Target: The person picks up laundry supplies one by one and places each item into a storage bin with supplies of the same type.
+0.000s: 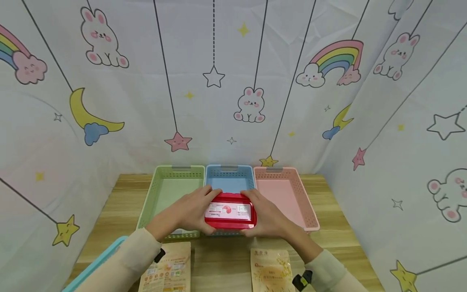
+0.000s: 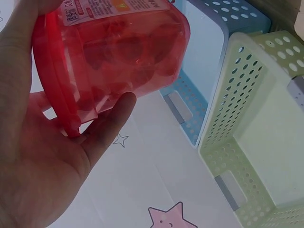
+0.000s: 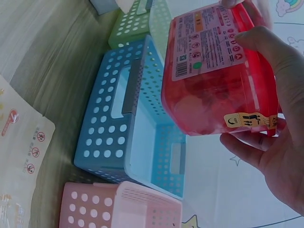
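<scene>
A red see-through plastic box [image 1: 230,211] with a white label on its lid is held up between both hands. My left hand [image 1: 197,209] grips its left end, with the thumb on the near side and fingers at the far edge. At the right end, my right hand [image 1: 266,211] grips it the same way. In the right wrist view the box [image 3: 209,76] shows a printed label and a small yellow sticker on its side. It overlaps the blue basket [image 1: 230,170] in the head view. Dim shapes inside the box [image 2: 137,52] show through the wall.
A green basket [image 1: 158,180] stands left of the blue one and a pink basket [image 1: 308,205] right of it. Two printed pouches lie in front: the left pouch [image 1: 171,267] and the right pouch [image 1: 271,269]. A turquoise edge [image 1: 96,263] shows at lower left. A patterned curtain [image 1: 226,40] closes the back.
</scene>
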### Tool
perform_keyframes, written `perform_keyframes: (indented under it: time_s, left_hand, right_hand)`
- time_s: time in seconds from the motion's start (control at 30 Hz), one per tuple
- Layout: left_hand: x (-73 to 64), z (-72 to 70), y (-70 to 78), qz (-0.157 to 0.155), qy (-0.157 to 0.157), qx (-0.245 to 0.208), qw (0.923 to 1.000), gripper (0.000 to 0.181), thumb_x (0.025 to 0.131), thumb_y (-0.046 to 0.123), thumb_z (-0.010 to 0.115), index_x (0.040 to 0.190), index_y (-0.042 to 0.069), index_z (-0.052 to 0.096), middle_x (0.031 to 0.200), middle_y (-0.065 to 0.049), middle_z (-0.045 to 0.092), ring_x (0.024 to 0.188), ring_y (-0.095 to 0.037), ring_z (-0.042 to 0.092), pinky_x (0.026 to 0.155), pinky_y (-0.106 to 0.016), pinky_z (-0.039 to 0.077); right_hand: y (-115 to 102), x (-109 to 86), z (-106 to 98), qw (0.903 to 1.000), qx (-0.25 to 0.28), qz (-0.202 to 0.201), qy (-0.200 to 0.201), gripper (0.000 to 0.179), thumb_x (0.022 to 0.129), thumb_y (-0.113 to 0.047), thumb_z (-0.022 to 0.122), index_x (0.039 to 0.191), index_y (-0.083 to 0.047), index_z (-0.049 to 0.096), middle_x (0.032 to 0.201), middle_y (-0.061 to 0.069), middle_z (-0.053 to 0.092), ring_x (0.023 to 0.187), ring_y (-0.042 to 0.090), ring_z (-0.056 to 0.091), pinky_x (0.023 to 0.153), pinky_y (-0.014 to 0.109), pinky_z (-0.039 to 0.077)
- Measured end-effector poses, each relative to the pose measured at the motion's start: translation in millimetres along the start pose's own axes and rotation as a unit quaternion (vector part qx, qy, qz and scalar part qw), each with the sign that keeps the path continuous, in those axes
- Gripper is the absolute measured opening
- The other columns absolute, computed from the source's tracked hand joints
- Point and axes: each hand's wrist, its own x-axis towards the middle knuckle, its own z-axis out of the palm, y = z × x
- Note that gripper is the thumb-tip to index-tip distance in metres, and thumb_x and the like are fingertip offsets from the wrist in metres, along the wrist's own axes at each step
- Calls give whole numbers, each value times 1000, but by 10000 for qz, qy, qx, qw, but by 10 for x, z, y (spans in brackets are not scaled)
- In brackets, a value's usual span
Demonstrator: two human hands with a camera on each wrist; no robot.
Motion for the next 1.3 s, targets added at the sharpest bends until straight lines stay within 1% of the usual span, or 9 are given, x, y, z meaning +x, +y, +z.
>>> perform_keyframes:
  time_s: [0.2,0.37,0.53,0.77,1.0,1.17,1.3]
  left_hand:
    - [38,20,-35,52,160,-82,9998,109,66,56,90,154,7,48,120,-1,55,103,-13,53,77,-32,58]
    - [67,10,-52,-2,159,-55,9999,111,67,57,92,156,9,47,122,-1,55,105,-14,53,78,-32,59]
    - [88,13,-64,-20,179,-19,9998,112,66,59,92,156,10,45,125,-1,56,108,-15,54,79,-33,60]
    - [129,-19,-90,17,249,48,9997,111,67,56,93,156,9,45,127,-3,56,107,-16,54,78,-33,60]
    - [182,-75,-123,-12,181,121,9998,111,67,57,92,156,10,45,127,-3,55,107,-16,54,78,-33,60]
    - [235,-55,-181,-72,173,152,9997,110,68,56,92,156,10,45,127,-3,55,107,-16,54,79,-32,59]
    - [284,-28,-229,-95,174,135,9997,110,70,54,92,157,9,44,128,-4,55,108,-17,54,82,-34,59]
  right_hand:
    - [2,9,-11,9999,-29,140,68,105,73,-55,89,157,-16,40,147,0,52,124,14,55,94,40,59]
    - [31,43,-3,9997,1,207,95,105,73,-52,91,157,-16,40,147,-1,51,124,15,56,94,39,59]
    - [65,66,-9,9997,1,209,118,106,72,-47,94,157,-14,40,148,0,51,123,17,56,94,40,59]
    - [74,102,-53,9998,-9,73,193,106,73,-47,93,158,-14,39,148,2,51,124,17,55,94,40,59]
    - [99,150,-66,9998,30,107,163,108,74,-47,93,160,-13,36,149,3,50,126,19,55,95,39,59]
    - [143,219,-58,9997,139,152,117,109,74,-45,94,160,-11,36,151,5,49,127,21,54,95,41,59]
    - [199,276,-36,9995,141,289,5,109,74,-45,94,161,-11,36,153,4,48,129,22,54,96,41,59]
